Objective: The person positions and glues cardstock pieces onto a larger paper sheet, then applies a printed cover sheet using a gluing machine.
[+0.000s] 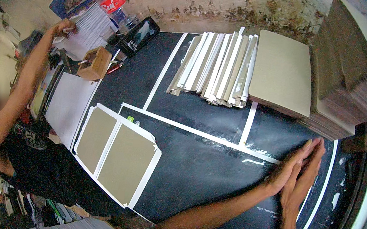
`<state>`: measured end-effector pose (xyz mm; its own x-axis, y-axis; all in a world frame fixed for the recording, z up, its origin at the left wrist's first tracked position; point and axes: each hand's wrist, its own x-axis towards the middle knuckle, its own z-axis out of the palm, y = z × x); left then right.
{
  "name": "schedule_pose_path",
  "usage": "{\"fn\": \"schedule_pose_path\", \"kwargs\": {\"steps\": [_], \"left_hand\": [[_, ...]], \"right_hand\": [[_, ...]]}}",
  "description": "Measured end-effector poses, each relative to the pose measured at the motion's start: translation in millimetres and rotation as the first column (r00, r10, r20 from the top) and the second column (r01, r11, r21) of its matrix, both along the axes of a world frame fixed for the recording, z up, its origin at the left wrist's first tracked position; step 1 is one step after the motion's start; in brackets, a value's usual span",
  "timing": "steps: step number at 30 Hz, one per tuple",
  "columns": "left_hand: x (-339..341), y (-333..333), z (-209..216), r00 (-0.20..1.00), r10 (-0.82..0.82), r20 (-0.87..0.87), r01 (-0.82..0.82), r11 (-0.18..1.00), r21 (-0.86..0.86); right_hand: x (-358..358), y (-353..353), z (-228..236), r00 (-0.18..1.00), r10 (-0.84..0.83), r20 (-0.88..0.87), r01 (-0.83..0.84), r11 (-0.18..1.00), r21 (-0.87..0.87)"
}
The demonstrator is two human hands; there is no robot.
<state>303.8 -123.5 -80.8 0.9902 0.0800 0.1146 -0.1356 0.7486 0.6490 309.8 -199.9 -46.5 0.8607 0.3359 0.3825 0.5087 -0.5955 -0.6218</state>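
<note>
Palm to palm, my left hand [286,173] and my right hand [303,180] meet over the right part of the black tabletop [202,180]. Their fingers are stretched out, and I see nothing held between them. Just beyond my fingertips stand stacks of grey-brown boards [282,72], with taller piles [350,74] at the far right. Left of my hands lies an opened-flat cover [127,163]: two grey-brown panels on white paper, its edges folded over the boards.
White and brown strips [215,67] lie in a row at the back. A person at the left reaches a hand [65,28] to a stack of white sheets [89,27]. Nearby are a red-labelled bottle [114,4], a black case [140,36] and a wooden box [95,63].
</note>
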Motion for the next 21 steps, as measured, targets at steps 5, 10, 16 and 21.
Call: {"fn": "schedule_pose_path", "kwargs": {"steps": [5,10,16,21], "left_hand": [[-5,4,3,0.994,-0.052,-0.093,0.063,0.991,0.118],[-13,9,3,0.991,0.014,-0.134,0.016,0.975,0.22],[-13,6,5,0.992,0.035,-0.122,0.003,0.955,0.296],[-15,11,14,0.979,-0.002,-0.205,0.064,0.954,0.294]], "right_hand": [[3,-1,-4,0.998,-0.044,0.051,0.043,0.998,0.035],[1,-3,0,0.997,-0.014,-0.078,0.018,0.999,0.051],[6,-5,-4,0.989,-0.027,-0.146,0.029,0.999,0.015],[4,7,9,0.976,-0.038,-0.214,0.042,0.999,0.014]]}}
